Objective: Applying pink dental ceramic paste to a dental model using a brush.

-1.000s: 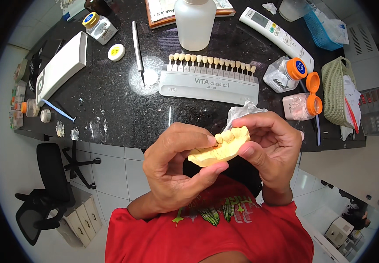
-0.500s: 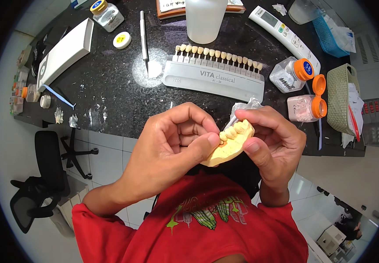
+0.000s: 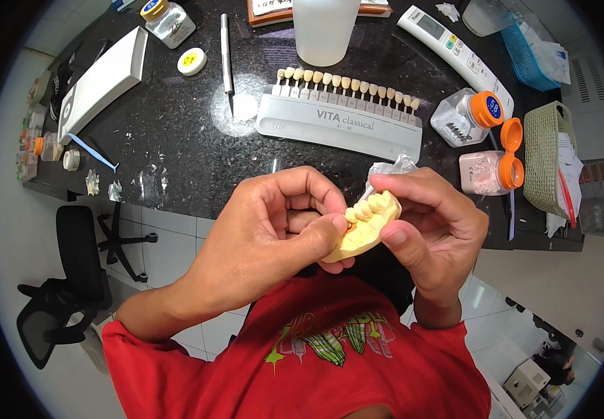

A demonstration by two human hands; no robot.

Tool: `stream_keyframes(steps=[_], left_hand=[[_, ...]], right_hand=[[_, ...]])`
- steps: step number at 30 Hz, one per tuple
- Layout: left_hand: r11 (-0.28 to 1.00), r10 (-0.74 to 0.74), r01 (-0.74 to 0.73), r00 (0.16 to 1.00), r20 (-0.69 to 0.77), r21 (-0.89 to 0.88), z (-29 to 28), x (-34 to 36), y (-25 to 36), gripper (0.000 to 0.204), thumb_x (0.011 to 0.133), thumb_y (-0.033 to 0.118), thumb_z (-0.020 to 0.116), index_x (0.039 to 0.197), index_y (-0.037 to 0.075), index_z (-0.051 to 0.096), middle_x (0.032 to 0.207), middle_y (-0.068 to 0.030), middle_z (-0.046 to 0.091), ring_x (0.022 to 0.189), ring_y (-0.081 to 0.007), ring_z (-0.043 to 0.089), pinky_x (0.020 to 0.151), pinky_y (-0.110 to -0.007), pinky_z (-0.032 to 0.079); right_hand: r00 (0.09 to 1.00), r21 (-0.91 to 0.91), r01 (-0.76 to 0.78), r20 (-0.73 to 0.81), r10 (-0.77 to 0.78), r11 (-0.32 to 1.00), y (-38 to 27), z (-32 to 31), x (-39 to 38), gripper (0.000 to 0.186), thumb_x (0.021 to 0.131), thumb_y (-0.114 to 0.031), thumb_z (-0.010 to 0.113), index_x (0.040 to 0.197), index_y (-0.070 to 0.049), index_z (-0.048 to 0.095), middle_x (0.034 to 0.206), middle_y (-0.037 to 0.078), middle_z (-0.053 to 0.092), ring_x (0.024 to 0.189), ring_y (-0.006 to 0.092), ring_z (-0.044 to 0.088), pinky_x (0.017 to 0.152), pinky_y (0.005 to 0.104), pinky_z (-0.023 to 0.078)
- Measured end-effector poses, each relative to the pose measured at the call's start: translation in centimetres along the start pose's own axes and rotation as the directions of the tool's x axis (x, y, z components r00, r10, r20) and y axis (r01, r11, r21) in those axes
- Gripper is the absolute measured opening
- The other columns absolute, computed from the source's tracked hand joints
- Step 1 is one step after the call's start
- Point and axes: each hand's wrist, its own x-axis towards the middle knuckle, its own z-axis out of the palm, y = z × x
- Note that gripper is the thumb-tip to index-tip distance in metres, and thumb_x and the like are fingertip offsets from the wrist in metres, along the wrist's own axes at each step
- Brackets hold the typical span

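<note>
A pale yellow dental cast (image 3: pixel 366 234) with a row of teeth is held up between my two hands, just in front of the table's near edge. My right hand (image 3: pixel 441 227) grips its right end, the index finger on top and the thumb at the lower side. At the left end my left hand (image 3: pixel 263 230) is closed, thumb and index finger pinching at the teeth; whether a small separate piece lies between those fingertips is hidden. Fingertips show beneath the cast. A crumpled clear wrapper (image 3: pixel 391 167) is just behind my right index finger.
Behind my hands lies a grey shade guide (image 3: pixel 340 126) with tooth-coloured tabs. A pointed knife (image 3: pixel 226 63), a white bottle (image 3: pixel 324 31), orange-capped jars (image 3: pixel 483 174), a remote control (image 3: pixel 448 52) and a green basket (image 3: pixel 546 160) surround it. Leftward are a white box (image 3: pixel 103 80) and blue tweezers (image 3: pixel 92 152).
The cast has shifted slightly left and tilted a little in my hands. More fingertips show below it. Both hands keep their hold, and the view has moved slightly.
</note>
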Motion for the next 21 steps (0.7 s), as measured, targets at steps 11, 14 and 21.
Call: stream_keyframes(steps=[11,14,21], left_hand=[[1.000,0.002,-0.002,1.000,0.010,-0.004,-0.15,-0.05,0.07,0.019,0.090,0.013,0.059,0.097,-0.004,0.052,0.090,-0.0126,0.063,0.073,-0.0157,0.067,0.062,-0.024,0.057],[0.998,-0.029,0.029,1.000,0.008,-0.063,-0.06,-0.03,0.46,0.012,0.090,0.005,0.058,0.096,-0.005,0.053,0.084,-0.0117,0.066,0.072,-0.0111,0.066,0.066,-0.022,0.055],[0.997,-0.022,0.022,1.000,0.006,-0.078,0.01,-0.03,0.50,0.012,0.090,0.005,0.058,0.096,-0.005,0.053,0.084,-0.0116,0.066,0.072,-0.0114,0.066,0.067,-0.022,0.055]], right_hand=[[1.000,0.008,-0.019,0.000,0.019,1.000,-0.09,0.09,0.01,0.029,0.080,-0.003,0.071,0.108,0.007,0.065,0.092,0.013,0.065,0.078,0.0144,0.067,0.066,0.0225,0.056],[1.000,0.009,-0.019,-0.004,0.019,1.000,-0.09,0.15,0.07,0.029,0.080,-0.002,0.071,0.107,0.007,0.065,0.092,0.013,0.065,0.079,0.0145,0.067,0.066,0.0224,0.056],[0.999,0.020,-0.031,-0.016,0.031,0.999,-0.14,0.17,0.01,0.029,0.080,-0.002,0.071,0.107,0.007,0.065,0.092,0.013,0.064,0.079,0.0146,0.067,0.067,0.0227,0.056]])
